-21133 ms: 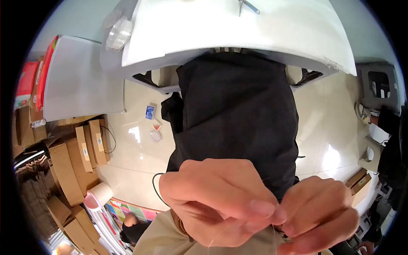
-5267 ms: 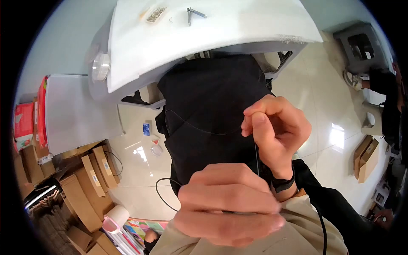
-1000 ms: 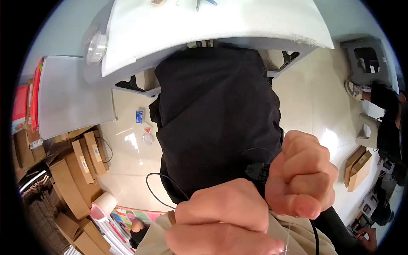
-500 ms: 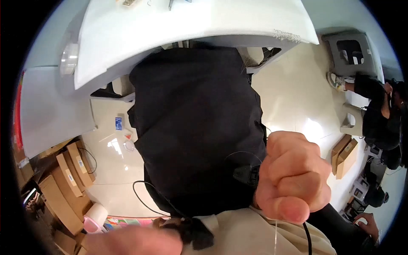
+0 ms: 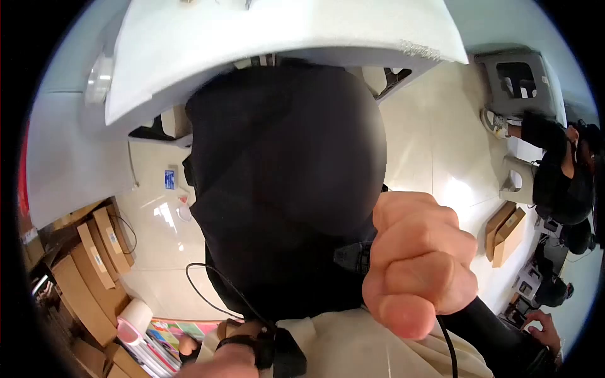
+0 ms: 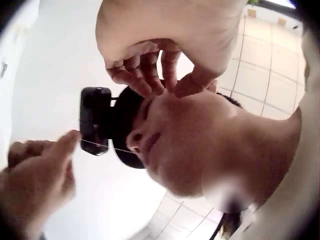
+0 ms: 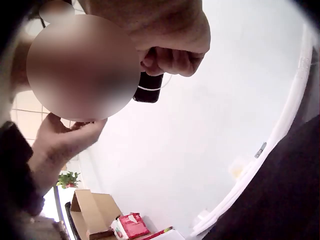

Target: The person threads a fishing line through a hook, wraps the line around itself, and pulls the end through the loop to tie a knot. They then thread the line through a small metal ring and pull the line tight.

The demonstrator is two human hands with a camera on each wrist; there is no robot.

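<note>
In the head view, my right hand [image 5: 422, 264] is curled with the thumb along its lower side; a thin thread [image 6: 117, 149] runs from its pinched fingertips to the mouth in the left wrist view. The right wrist view also shows the thread [image 7: 161, 88] curving below the curled right hand [image 7: 172, 42]. At the head view's bottom edge, my left hand [image 5: 233, 364] is blurred and partly cut off. The left wrist view shows this left hand [image 6: 170, 40] beside the face, its fingers loosely bent with nothing visible in them.
A white-topped table [image 5: 283, 28] stands ahead, with black cloth [image 5: 283, 157] below it. Cardboard boxes [image 5: 85, 296] are at left, and a grey stool [image 5: 523, 85] and a seated person [image 5: 561, 173] at right. A nail clipper [image 7: 260, 149] lies near the table edge.
My left hand has moved away from beside the right hand, down and left to the head view's bottom edge. The right hand stays curled. The head view has shifted, bringing more of the right side into sight.
</note>
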